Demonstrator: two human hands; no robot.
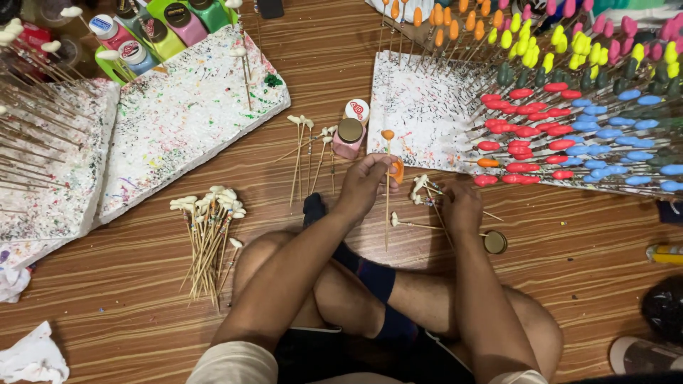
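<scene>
Floor: wooden floor (128, 299) of striped brown boards; a person sits cross-legged on it, knees spread.
Left foam: paint-speckled white foam board (178, 121) lying flat at the upper left, with bare skewers leaning over a 2nd board beside it.
Right foam: white foam slab (420, 114) at the upper right, stuck full of skewers with red, blue, yellow, orange, pink and dark green tips.
Left hand: left hand (366, 181) closed around an orange-tipped skewer (387, 178), held upright just in front of the slab's near edge.
Right hand: right hand (461, 206) clasping a bunch of white-tipped skewers (425, 190) low over the floor.
Paint: pink bottle (348, 139) with a gold cap, just above the left hand; a loose gold lid (494, 242) lies by the right wrist.
Loose stock: pile of unpainted skewers (210, 235) on the floor left of the knee.
Open room: bare boards between the 2 foam pieces and along the bottom left, near a crumpled white cloth (32, 359).
</scene>
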